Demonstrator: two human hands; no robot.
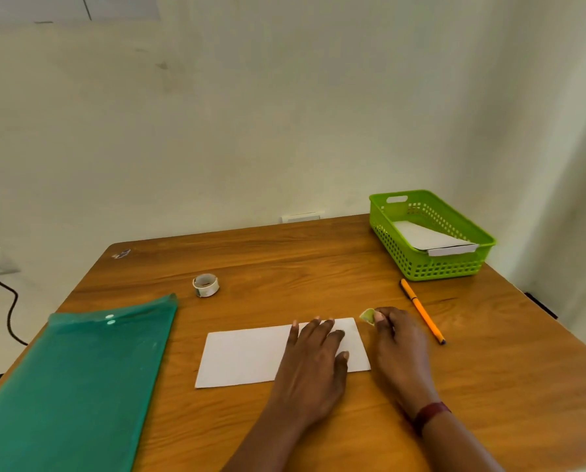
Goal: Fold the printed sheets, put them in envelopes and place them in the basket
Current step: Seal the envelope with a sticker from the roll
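A white envelope [247, 357] lies flat on the wooden table [284, 264], in front of me. My left hand [313, 362] presses palm-down on its right part, fingers spread. My right hand [398, 345] rests just right of the envelope, its fingers pinching a small yellow-green object [367, 316] near the envelope's far right corner; I cannot tell what it is. A green plastic basket [383, 209] stands at the table's far right corner with white envelopes [431, 238] inside.
A teal plastic folder [80, 379] covers the table's left side. A roll of tape [205, 285] stands beyond the envelope. An orange pen [422, 311] lies between my right hand and the basket. A black cable [10, 308] hangs from a wall socket at left.
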